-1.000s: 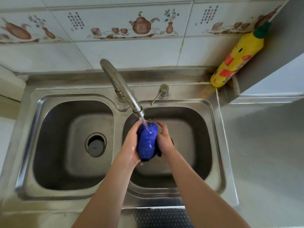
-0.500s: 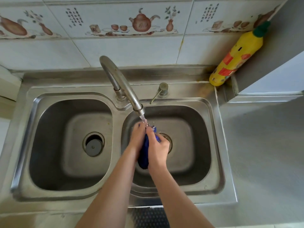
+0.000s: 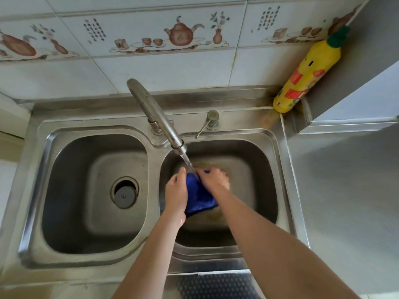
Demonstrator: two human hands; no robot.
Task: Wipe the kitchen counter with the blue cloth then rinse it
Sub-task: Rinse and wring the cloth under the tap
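The blue cloth [image 3: 198,196] is bunched between both my hands over the right basin of the steel sink [image 3: 278,169]. Water runs from the tap [image 3: 159,119] onto the cloth's top edge. My left hand [image 3: 176,192] grips the cloth's left side. My right hand [image 3: 213,179] grips its upper right part, fingers curled over it. The cloth's lower end hangs free below my hands. Brownish water shows on the basin floor around the cloth.
The left basin has a drain with a dark plug [image 3: 125,196]. A small lever [image 3: 208,123] stands behind the right basin. A yellow bottle [image 3: 306,72] leans in the back right corner. The grey counter [image 3: 349,201] lies to the right.
My hands pressed together on the cloth, then spread slightly and sank lower in the basin. More of the cloth now shows between them, and the view has shifted a little.
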